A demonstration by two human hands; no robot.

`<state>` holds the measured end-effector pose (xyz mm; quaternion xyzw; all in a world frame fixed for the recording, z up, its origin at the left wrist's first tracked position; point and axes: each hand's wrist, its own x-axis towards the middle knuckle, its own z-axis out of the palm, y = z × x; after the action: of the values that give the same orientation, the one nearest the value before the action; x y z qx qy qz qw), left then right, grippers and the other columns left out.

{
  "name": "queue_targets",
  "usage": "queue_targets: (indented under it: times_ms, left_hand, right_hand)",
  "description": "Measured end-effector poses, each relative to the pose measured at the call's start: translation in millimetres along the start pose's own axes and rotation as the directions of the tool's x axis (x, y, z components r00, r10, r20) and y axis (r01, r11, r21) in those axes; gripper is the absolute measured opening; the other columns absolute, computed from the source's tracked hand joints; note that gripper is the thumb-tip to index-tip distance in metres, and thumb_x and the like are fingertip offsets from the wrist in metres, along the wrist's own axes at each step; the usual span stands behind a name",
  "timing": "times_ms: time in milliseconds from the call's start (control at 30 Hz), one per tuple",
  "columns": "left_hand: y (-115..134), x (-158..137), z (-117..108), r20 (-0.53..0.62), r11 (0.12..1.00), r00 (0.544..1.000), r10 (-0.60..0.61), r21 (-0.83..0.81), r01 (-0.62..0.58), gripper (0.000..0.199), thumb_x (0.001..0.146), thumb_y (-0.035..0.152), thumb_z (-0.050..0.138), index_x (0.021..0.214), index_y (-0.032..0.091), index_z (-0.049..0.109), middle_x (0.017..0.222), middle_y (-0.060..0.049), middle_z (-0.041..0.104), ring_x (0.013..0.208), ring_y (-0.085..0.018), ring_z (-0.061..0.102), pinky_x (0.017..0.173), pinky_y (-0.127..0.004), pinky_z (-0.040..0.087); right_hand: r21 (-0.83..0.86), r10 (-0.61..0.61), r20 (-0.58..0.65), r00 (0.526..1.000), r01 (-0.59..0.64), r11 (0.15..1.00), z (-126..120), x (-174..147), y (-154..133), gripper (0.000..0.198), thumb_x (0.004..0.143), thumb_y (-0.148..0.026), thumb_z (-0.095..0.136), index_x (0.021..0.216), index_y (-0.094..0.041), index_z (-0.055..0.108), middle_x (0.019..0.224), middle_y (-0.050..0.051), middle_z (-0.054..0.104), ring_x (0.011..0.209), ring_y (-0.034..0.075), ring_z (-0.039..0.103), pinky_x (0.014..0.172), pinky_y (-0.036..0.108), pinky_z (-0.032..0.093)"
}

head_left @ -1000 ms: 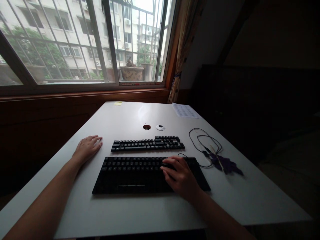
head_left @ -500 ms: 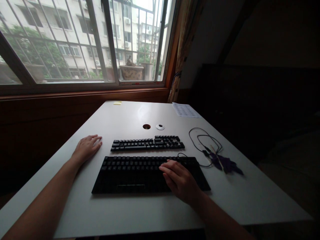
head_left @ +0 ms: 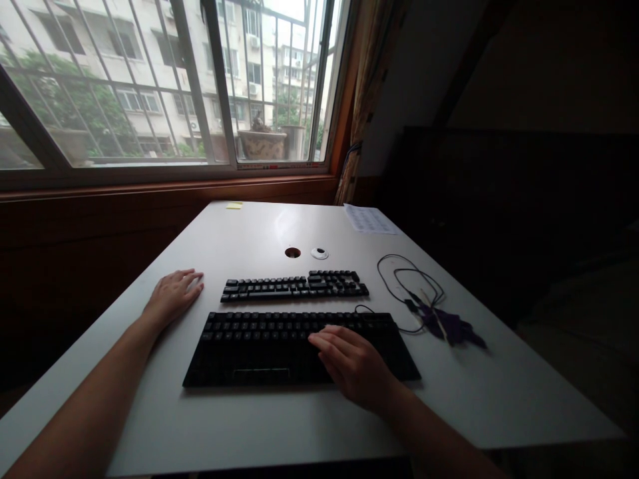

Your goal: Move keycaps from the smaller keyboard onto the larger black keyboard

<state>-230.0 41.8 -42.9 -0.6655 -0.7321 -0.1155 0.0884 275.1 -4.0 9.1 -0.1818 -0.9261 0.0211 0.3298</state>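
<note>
- Right hand (head_left: 353, 364), one of two in view: fingers bunched and bent over the right-hand part of the keyboard; its grip is hard to read, and I cannot tell whether anything is pinched beneath the fingertips.
- Left hand (head_left: 172, 293): its grip is released, lying palm down on the white, smooth-topped table (head_left: 239, 432), fingers spread, left of the keys and well apart from them.
- One long black rectangular keyboard (head_left: 214, 362), under the right hand, which hides part of it. Key rows fill its far side; the near side is too dark to make out fully.
- One group of small black keycaps (head_left: 279, 291) in rows just behind the keyboard, too small to count surely.
- To the right, one looped black cable (head_left: 410, 305), one dark purple cloth (head_left: 454, 328) and a thin pale stick lying across it; the cloth hides part of the cable.
- Farther back: one round hole (head_left: 293, 253), one white disc-shaped cover (head_left: 320, 253), one yellow paper note (head_left: 234, 205), and printed white paper (head_left: 370, 219).
- Both forearms are cut off by the picture's edge.
</note>
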Motion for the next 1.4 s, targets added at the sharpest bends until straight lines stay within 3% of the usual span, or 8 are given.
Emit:
queue_targets:
  times_ms: [367, 833, 1067, 1167, 1300, 1400]
  left_hand:
    - [1.6, -0.9, -1.2, -0.007, 1.0, 1.0, -0.009, 0.007, 0.009, 0.059, 0.097, 0.055, 0.036, 0.137, 0.024, 0.066, 0.146, -0.01, 0.062, 0.133, -0.031, 0.057, 0.111, -0.046, 0.043]
    - [1.6, -0.8, -0.1, -0.008, 1.0, 1.0, -0.004, 0.014, 0.004, 0.061, 0.098, 0.054, 0.034, 0.138, 0.021, 0.065, 0.146, -0.013, 0.061, 0.134, -0.033, 0.056, 0.112, -0.048, 0.042]
    - [3.2, -1.2, -1.8, -0.019, 1.0, 1.0, 0.002, 0.011, -0.002, 0.061, 0.097, 0.054, 0.034, 0.138, 0.021, 0.065, 0.145, -0.012, 0.062, 0.133, -0.032, 0.057, 0.112, -0.047, 0.043]
    - [3.7, -1.3, -2.5, -0.028, 1.0, 1.0, 0.002, 0.009, -0.001, 0.059, 0.097, 0.054, 0.035, 0.137, 0.022, 0.066, 0.145, -0.012, 0.063, 0.133, -0.032, 0.057, 0.112, -0.047, 0.043]
    - [4.1, -0.7, -2.2, -0.03, 1.0, 1.0, 0.005, 0.008, -0.005, 0.059, 0.097, 0.053, 0.035, 0.136, 0.021, 0.066, 0.144, -0.013, 0.063, 0.131, -0.032, 0.058, 0.113, -0.048, 0.043]
    - [4.2, -0.1, -1.9, -0.028, 1.0, 1.0, 0.006, 0.008, -0.005, 0.06, 0.097, 0.053, 0.034, 0.136, 0.02, 0.066, 0.144, -0.013, 0.063, 0.131, -0.032, 0.058, 0.113, -0.047, 0.043]
  right_hand:
    - [0.085, 0.063, -0.031, 0.998, -0.06, 0.995, 5.2, -2.9, 0.7, 0.036, 0.101, -0.009, 0.047, 0.134, -0.016, 0.06, 0.104, 0.01, 0.077, 0.099, 0.023, 0.072, 0.086, 0.037, 0.065]
    - [0.083, 0.048, -0.056, 0.997, -0.044, 0.996, 3.8, -1.8, 0.9, 0.038, 0.099, -0.007, 0.048, 0.134, -0.016, 0.061, 0.102, 0.01, 0.078, 0.1, 0.023, 0.073, 0.088, 0.039, 0.065]
    - [0.017, 0.065, -0.056, 0.996, -0.065, 0.998, 0.4, -2.5, -0.7, 0.045, 0.099, -0.007, 0.046, 0.141, -0.021, 0.055, 0.131, 0.012, 0.072, 0.116, 0.022, 0.072, 0.095, 0.039, 0.063]
    - [0.015, 0.074, -0.066, 0.995, -0.074, 0.997, 0.5, -3.5, 0.0, 0.045, 0.099, -0.007, 0.046, 0.14, -0.022, 0.054, 0.131, 0.012, 0.072, 0.115, 0.023, 0.072, 0.097, 0.041, 0.062]
    - [0.025, 0.101, -0.094, 0.99, -0.099, 0.995, 2.0, -4.1, 1.3, 0.048, 0.099, -0.008, 0.045, 0.144, -0.022, 0.05, 0.114, 0.01, 0.076, 0.102, 0.022, 0.075, 0.091, 0.039, 0.063]
    - [0.027, 0.123, -0.113, 0.986, -0.121, 0.992, 3.0, -4.8, 2.5, 0.049, 0.099, -0.009, 0.046, 0.147, -0.024, 0.046, 0.12, 0.01, 0.074, 0.107, 0.023, 0.074, 0.093, 0.04, 0.063]
